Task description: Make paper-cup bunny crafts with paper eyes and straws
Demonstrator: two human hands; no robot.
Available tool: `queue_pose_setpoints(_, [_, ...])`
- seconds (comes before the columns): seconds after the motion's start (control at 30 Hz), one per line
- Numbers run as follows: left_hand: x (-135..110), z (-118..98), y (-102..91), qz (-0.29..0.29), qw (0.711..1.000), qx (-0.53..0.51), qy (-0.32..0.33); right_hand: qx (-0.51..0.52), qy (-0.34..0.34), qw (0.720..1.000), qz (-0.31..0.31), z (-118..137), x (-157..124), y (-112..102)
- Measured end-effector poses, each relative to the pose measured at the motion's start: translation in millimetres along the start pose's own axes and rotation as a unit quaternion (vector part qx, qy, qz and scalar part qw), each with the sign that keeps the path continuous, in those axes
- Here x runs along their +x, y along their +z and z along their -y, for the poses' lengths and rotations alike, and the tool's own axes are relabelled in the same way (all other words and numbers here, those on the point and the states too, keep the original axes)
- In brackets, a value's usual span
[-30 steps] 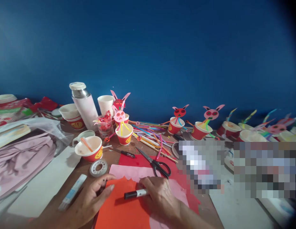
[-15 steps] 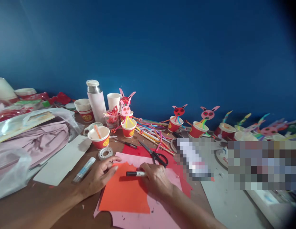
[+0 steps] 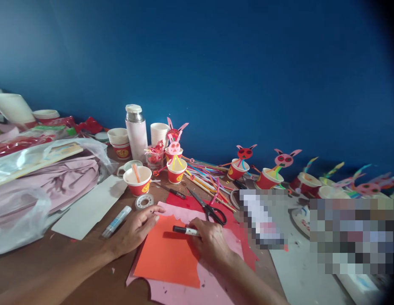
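My left hand [image 3: 133, 231] lies flat with fingers stretched out, pressing the left edge of an orange sheet of paper [image 3: 168, 254]. That sheet rests on a pink sheet [image 3: 212, 275], over a red one [image 3: 241, 237]. My right hand [image 3: 211, 241] is closed around a black-capped marker [image 3: 184, 230], held sideways over the orange sheet with its cap pointing left. Black scissors [image 3: 209, 207] lie just beyond my right hand.
A tape roll [image 3: 144, 201], a glue stick [image 3: 116, 221] and a red paper cup [image 3: 138, 180] sit left of the paper. Behind stand a thermos [image 3: 136, 132], stacked cups [image 3: 159, 133], coloured straws [image 3: 206, 180] and paper-cup rabbit figures [image 3: 275, 169]. Plastic bags with pink cloth [image 3: 47, 182] fill the left.
The view has pulled back and tilted, showing more of the table. My hands stay on the orange sheet; the marker has shifted slightly.
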State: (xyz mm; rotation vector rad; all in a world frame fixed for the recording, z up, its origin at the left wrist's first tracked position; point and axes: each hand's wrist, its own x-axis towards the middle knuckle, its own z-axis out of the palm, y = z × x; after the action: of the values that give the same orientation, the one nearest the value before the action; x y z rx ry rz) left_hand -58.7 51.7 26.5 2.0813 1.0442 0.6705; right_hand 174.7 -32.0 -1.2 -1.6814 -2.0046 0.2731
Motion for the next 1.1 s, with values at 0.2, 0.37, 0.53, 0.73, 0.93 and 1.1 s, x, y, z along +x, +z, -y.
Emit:
queue_pose_setpoints(0.2, [1.2, 1.5, 0.4, 0.017, 0.999, -0.019, -0.020, 0.009, 0.004, 1.000, -0.021, -0.4, -1.0, 2.4])
queue_pose_setpoints(0.37, [1.1, 11.3, 2.7, 0.036, 0.998, -0.022, -0.048, -0.014, 0.016, 1.000, -0.017, 1.6, 0.4, 1.4])
queue_pose_setpoints(0.53, [4.0, 13.2, 3.1, 0.042, 0.996, -0.050, -0.055, -0.017, -0.008, 1.000, -0.023, -1.0, 1.0, 2.1])
queue_pose_setpoints(0.73, [5.2, 20.9, 4.7, 0.037, 0.993, -0.065, -0.087, 0.006, -0.022, 0.999, -0.046, -4.3, 0.8, 4.1])
queue_pose_setpoints(0.93, [4.4, 24.1, 6.9, 0.039, 0.993, -0.069, -0.088, 0.016, -0.023, 0.999, -0.025, -5.2, 0.4, 1.0])
queue_pose_setpoints(1.1, [4.5, 17.8, 5.0, 0.059, 0.991, -0.075, -0.099, 0.017, -0.009, 1.000, -0.007, -4.7, 1.5, -0.7])
